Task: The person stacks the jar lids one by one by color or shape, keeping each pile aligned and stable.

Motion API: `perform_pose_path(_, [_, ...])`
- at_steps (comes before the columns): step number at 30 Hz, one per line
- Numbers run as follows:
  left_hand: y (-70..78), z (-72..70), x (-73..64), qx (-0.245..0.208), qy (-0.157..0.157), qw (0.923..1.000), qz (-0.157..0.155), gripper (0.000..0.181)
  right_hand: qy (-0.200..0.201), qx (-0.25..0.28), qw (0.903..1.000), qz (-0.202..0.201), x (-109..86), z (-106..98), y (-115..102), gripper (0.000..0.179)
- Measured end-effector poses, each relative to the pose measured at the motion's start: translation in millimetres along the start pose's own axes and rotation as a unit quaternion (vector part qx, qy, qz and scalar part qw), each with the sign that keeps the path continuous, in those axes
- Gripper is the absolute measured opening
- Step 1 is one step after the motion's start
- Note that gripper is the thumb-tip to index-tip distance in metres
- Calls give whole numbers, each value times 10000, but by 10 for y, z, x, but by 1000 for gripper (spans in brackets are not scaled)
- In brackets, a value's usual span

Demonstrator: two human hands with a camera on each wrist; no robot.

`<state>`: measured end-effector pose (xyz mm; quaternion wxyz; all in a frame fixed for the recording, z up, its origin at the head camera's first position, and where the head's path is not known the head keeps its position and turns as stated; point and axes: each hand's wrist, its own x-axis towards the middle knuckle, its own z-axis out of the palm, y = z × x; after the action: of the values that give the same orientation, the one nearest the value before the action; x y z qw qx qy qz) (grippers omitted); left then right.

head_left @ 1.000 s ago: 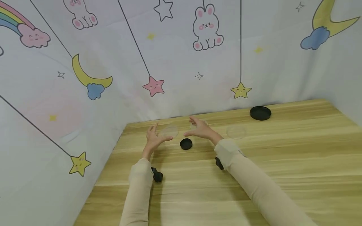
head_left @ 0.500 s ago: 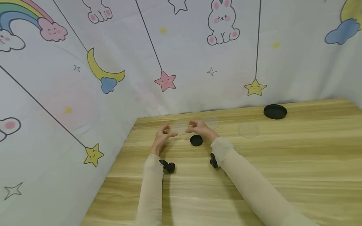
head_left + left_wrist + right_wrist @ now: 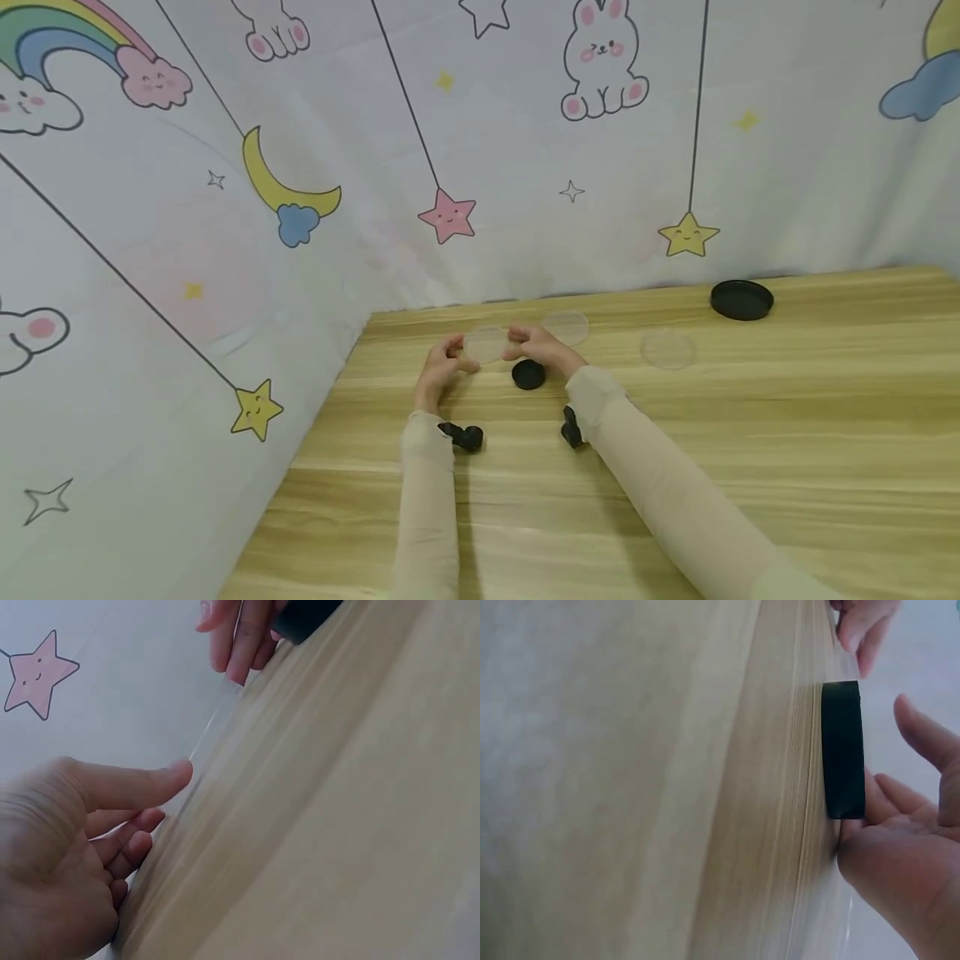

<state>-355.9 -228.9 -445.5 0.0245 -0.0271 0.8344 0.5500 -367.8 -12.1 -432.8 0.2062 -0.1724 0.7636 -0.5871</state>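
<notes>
Closest to me along the person's arms are two pale sleeves (image 3: 429, 508), and a small black camera (image 3: 467, 437) sits at the left wrist, behind the fingers. Beyond the cuffs, both hands bend inward over the wood-grain table (image 3: 555, 517). The small black dish (image 3: 528, 375) lies just on the near side of the right thumb, flat on the wood.

The left hand (image 3: 441, 371) has its thumb at the near left rim of a clear disc (image 3: 486, 345), the other fingers bent toward the same rim farther round; from here I can't tell whether they pinch it or only frame it. The right hand (image 3: 546, 348) faces it from the opposite side, thumb and fingers parted with a gap between them, fingertips at the disc's right rim. So the disc lies between the two sets of fingertips.

Just past the right knuckles is a second clear disc (image 3: 567, 328); off to the right of those fingers, well apart, lies a third clear disc (image 3: 667, 348). Farther out and to their right stands a large black dish (image 3: 742, 300), near the table's back edge. Behind everything hangs a white cloth (image 3: 517, 133) printed with rabbits, stars and moons.
</notes>
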Motion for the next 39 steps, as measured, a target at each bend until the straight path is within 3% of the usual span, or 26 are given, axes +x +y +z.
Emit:
perform_pose_path(6, [2, 37, -38, 224, 210, 9994, 184, 64, 120, 29, 9999, 91, 13, 14, 8, 70])
perform_pose_path(14, [29, 42, -61, -65, 317, 9989, 327, 59, 498, 124, 9986, 104, 17, 9, 24, 65])
perform_pose_path(18, [152, 25, -83, -269, 186, 9986, 406, 59, 810, 838, 9932, -49, 23, -7, -1, 67])
perform_pose_path(22, [414, -53, -192, -625, 75, 9954, 721, 61, 967, 1561, 9818, -484, 24, -36, -142, 68])
perform_pose_path(28, [623, -78, -243, -1373, 47, 9813, 1348, 59, 680, 1895, 9730, -1129, -161, -135, -468, 67])
perform_pose_path(35, [955, 145, -341, -2307, -401, 9465, 2221, 58, 729, 1866, 9673, -1553, -502, -421, -635, 62])
perform_pose_path(39, [1082, 242, -430, -2476, -519, 9360, 2450, 58, 655, 1819, 9655, -1744, -661, -530, -682, 60])
